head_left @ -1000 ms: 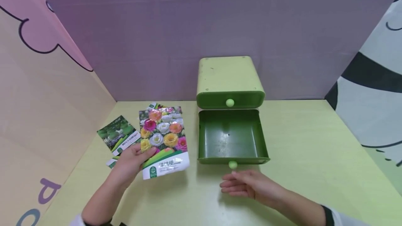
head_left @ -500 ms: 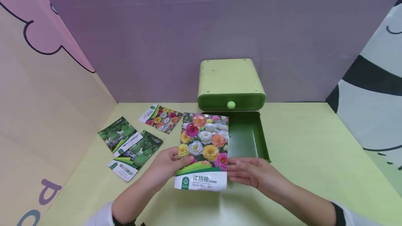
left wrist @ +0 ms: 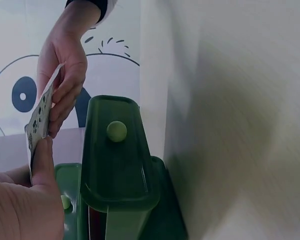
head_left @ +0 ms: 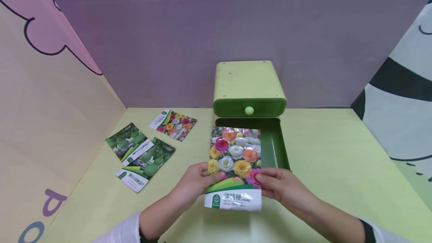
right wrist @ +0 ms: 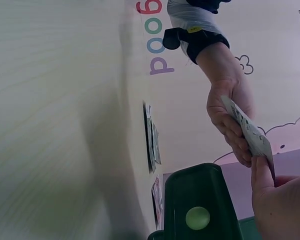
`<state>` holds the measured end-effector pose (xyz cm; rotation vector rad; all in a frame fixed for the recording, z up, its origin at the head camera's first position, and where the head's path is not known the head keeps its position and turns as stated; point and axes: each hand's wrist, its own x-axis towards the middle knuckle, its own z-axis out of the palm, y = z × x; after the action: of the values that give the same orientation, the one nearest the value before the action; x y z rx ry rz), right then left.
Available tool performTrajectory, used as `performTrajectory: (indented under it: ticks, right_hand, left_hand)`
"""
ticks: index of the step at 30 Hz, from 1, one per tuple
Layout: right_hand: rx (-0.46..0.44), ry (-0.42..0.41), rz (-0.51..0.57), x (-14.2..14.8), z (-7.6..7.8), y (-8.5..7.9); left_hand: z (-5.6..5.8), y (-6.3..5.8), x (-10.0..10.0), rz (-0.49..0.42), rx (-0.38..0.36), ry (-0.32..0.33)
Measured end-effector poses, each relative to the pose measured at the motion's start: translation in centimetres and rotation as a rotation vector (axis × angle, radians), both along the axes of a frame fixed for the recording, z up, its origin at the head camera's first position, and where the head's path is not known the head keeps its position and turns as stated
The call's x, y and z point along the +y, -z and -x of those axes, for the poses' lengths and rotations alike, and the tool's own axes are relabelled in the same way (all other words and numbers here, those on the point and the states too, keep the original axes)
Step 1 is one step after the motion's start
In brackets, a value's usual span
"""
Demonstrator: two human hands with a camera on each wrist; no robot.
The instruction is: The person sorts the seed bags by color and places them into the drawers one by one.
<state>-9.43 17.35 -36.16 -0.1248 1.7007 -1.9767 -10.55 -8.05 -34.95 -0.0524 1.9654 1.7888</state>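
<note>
A flower seed packet (head_left: 235, 160), printed with colourful blooms above a white label, is held up in front of the pulled-out green drawer (head_left: 276, 149). My left hand (head_left: 193, 182) pinches its left edge, thumb across the front. At the right edge my right hand (head_left: 287, 188) pinches it too, its thumb on the printed face. Seen edge-on in the left wrist view, the packet (left wrist: 41, 117) tilts between both hands, above the table. It hides much of the drawer's inside and its front knob.
A cream cabinet (head_left: 248, 80) with a shut green upper drawer (head_left: 233, 107) stands against the back wall. To the left lie two overlapping green-fruit packets (head_left: 129, 143) and another flower packet (head_left: 177, 126). Printed side walls flank the table (head_left: 337, 168).
My left hand has carried the flower seed packet rightward, from over the other packets to before the drawer. My right hand has moved up slightly and now grips its right edge.
</note>
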Motion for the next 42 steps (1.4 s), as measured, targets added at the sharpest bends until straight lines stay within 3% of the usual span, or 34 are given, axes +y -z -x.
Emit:
performTrajectory:
  ticks: [17,25,28,32,38,42]
  right_hand:
    - [0.014,0.022,-0.068,0.7,0.7,-0.5]
    - [-0.021,0.045,-0.051,1.3,1.0,0.1]
    - [-0.042,0.058,-0.048,1.7,1.3,0.2]
    - [-0.054,0.050,-0.037,2.7,1.9,-0.1]
    - [-0.066,0.054,-0.004,3.8,3.1,-0.5]
    - [-0.076,0.066,0.003,3.8,3.7,-0.9]
  left_hand:
    - [0.1,-0.1,0.3,-0.065,0.003,0.065]
    - [0.1,0.0,-0.6,-0.047,-0.032,0.057]
    - [0.5,0.1,-1.2,-0.059,-0.014,0.044]
    - [1.8,-0.3,-2.5,-0.121,0.068,-0.040]
    - [5.3,-1.4,-5.2,-0.187,0.208,-0.286]
    - [8.3,-1.0,-7.9,-0.011,0.310,-0.402]
